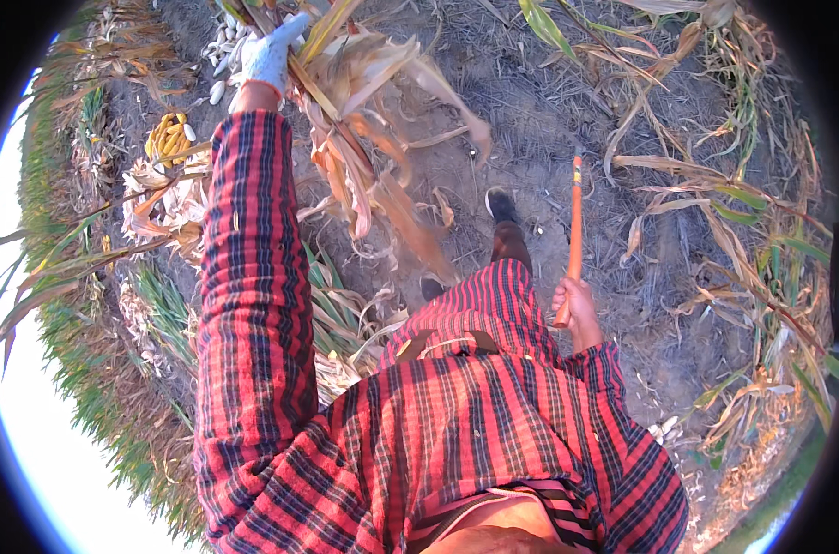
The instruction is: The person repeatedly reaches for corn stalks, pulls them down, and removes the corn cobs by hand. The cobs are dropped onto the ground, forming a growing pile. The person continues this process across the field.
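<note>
In a white glove, my left hand (265, 59) grips a bunch of dry corn stalks (336, 121) at the upper left, arm stretched out. Papery husks and brown leaves hang from the bunch towards my legs. My right hand (577, 305), bare, is closed around the lower end of an orange handle (576, 221) of a long-handled tool. The handle points away from me over the soil. At its far end the tool's head is too faint against the ground to make out.
Yellow corn ears (170, 140) lie piled at the left, with pale ears (225, 45) beyond. Cut stalks and leaves (173, 305) cover the ground there. Dry corn plants (731, 194) stand or lean along the right. My dark shoe (502, 206) is on straw-strewn soil (530, 118).
</note>
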Demonstrator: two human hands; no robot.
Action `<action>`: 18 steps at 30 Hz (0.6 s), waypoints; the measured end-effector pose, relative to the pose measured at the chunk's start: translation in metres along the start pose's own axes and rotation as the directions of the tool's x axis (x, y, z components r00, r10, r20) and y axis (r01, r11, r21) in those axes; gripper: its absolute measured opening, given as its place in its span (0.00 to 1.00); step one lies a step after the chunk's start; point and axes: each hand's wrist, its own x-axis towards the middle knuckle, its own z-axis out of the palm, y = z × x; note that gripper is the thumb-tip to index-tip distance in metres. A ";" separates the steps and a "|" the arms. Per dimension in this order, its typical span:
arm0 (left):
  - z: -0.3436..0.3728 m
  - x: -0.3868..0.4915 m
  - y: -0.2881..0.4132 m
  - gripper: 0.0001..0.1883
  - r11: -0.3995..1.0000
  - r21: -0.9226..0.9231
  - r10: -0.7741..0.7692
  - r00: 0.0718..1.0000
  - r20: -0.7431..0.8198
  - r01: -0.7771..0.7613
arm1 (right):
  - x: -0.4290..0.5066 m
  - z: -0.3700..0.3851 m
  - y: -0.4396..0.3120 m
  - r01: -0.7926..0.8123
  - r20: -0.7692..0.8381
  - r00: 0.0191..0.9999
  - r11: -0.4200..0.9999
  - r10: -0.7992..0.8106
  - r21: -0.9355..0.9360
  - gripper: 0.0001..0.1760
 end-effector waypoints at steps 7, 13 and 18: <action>0.089 0.098 -0.012 0.17 0.972 0.211 0.038 0.959 0.281 -0.100 | 0.108 0.095 -0.070 -0.146 0.152 0.972 0.969 0.178 -0.201 0.05; 0.117 0.100 -0.036 0.14 0.981 0.191 0.056 0.996 -0.072 -0.042 | 0.200 0.204 -0.094 -0.058 0.210 0.960 0.864 0.185 -0.500 0.05; 0.037 0.072 -0.077 0.04 0.985 -0.130 0.099 0.990 -0.098 -0.111 | 0.282 0.267 -0.069 0.195 0.419 0.899 0.741 0.126 -0.642 0.09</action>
